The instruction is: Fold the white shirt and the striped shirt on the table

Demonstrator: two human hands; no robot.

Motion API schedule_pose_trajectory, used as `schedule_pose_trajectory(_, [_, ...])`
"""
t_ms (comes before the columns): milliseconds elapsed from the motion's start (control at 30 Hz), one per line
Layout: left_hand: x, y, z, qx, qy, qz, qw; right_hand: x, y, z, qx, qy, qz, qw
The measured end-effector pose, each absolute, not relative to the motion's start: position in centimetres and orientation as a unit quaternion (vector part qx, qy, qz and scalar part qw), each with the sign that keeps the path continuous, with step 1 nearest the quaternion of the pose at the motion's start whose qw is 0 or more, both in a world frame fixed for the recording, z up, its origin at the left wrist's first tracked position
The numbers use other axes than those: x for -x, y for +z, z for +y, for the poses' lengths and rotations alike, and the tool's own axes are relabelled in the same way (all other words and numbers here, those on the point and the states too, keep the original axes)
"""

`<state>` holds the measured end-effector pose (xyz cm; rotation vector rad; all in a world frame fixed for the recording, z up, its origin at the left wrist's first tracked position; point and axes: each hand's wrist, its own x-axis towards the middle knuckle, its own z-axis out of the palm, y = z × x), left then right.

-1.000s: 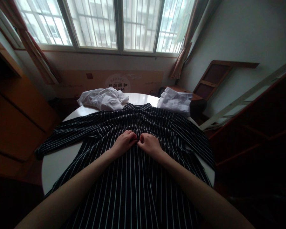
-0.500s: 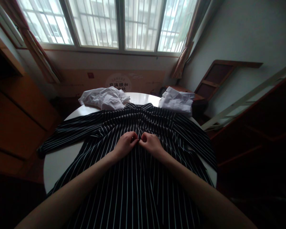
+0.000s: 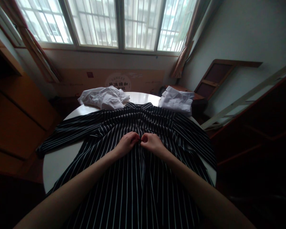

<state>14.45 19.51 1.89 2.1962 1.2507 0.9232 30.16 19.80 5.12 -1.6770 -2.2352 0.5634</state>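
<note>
Both hands meet at the middle of the striped shirt point(image 3: 138, 178): left hand point(image 3: 126, 144) and right hand point(image 3: 152, 143) knuckle to knuckle, fingers curled, each pinching the dark fabric along the front opening. Shirt lies spread flat over the round white desk point(image 3: 54, 162), sleeves out to either side, collar at the far edge. Crumpled white garment point(image 3: 102, 98) far left; folded white garment point(image 3: 176, 101) far right. Barred window point(image 3: 119, 24) beyond.

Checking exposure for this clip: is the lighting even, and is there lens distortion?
Head view: backlit by the bright window; the striped shirt and both hands, left hand and right hand, sit dim; room edges near black; wide-angle bending at the frame sides.
</note>
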Motion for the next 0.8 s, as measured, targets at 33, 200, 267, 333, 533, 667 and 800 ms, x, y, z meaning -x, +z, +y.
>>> schedule_pose_trajectory(33, [-14.42,1.84,19.55,-0.801,0.331,0.449,0.219,-30.15,5.18,19.72,0.587,0.183,-0.778,0.133])
schedule_pose_trajectory(200, [-14.42,1.8,19.54,-0.81,0.321,0.444,0.208,-30.07,5.34,19.46,0.595,0.151,-0.781,0.118])
schedule_pose_trajectory(267, [-14.45,1.79,19.54,-0.809,0.321,0.448,0.205,-30.07,5.31,19.48,0.595,0.155,-0.778,0.127])
schedule_pose_trajectory(333, [-14.47,1.82,19.55,-0.808,0.32,0.452,0.202,-30.08,5.23,19.57,0.598,0.167,-0.772,0.136])
schedule_pose_trajectory(533, [-14.39,2.05,19.59,-0.796,0.325,0.468,0.204,-30.16,4.83,19.96,0.599,0.219,-0.748,0.183])
schedule_pose_trajectory(667, [-14.39,2.1,19.54,-0.792,0.329,0.476,0.191,-30.1,4.68,20.02,0.593,0.234,-0.739,0.217])
schedule_pose_trajectory(800, [-14.43,2.05,19.46,-0.799,0.325,0.476,0.171,-29.94,4.73,19.9,0.581,0.246,-0.737,0.242])
